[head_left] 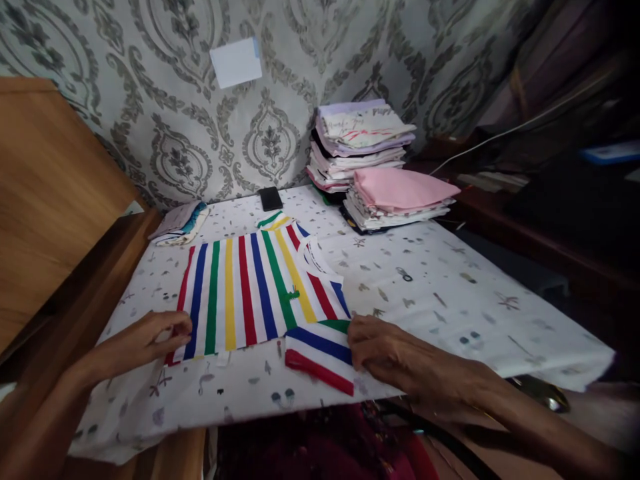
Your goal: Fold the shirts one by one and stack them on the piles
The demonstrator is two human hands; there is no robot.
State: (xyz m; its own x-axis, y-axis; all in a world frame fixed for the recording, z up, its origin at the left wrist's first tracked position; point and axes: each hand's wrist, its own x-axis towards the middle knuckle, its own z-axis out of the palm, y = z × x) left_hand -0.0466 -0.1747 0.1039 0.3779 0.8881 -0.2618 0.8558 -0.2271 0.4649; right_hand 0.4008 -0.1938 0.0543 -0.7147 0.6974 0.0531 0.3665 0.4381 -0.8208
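Our right hand [387, 350] pinches the striped shirt [250, 287] by its sleeve [320, 353]. Our left hand [147, 337] curls, hem [185, 283] beside its fingers [173, 320], pinch unclear.

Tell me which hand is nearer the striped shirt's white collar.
Right. The right hand is at the near sleeve, close to the collar; the left hand is at the hem of the striped shirt, opposite end.
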